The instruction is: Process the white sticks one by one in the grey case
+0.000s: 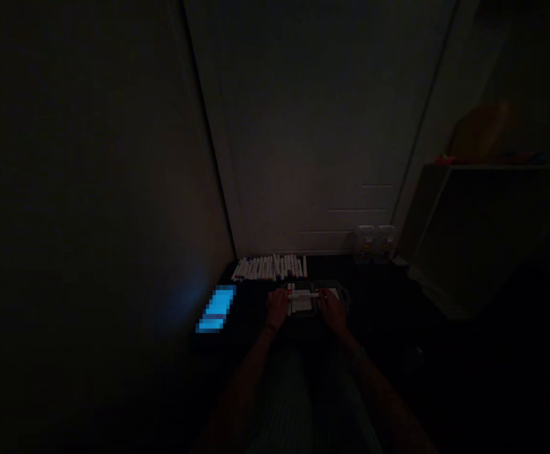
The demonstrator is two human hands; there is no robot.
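a glowing phone point(216, 309) and a row of white markers point(270, 267) lie left on the dark table point(374, 284). over a clear tray point(313, 285), the left hand point(277, 306) and right hand point(332, 309) pinch a white marker point(305, 295) by its ends, long axis running sideways.

Grey-green trousers point(284, 397) with fine, pale lines running lengthwise, like ribbing or narrow stripes, cover the legs at the bottom centre of the frame, the cloth fading into shadow toward the lower edge and in the gap between the thighs. The left forearm point(249, 372), lower centre, is bare and wears a thin, dark band point(269, 329) at the wrist, its make too dim to tell. The right forearm point(383, 391), lower right of centre, is bare too, with a faint band-like shape point(357, 354) near the wrist, too dark to make out clearly.
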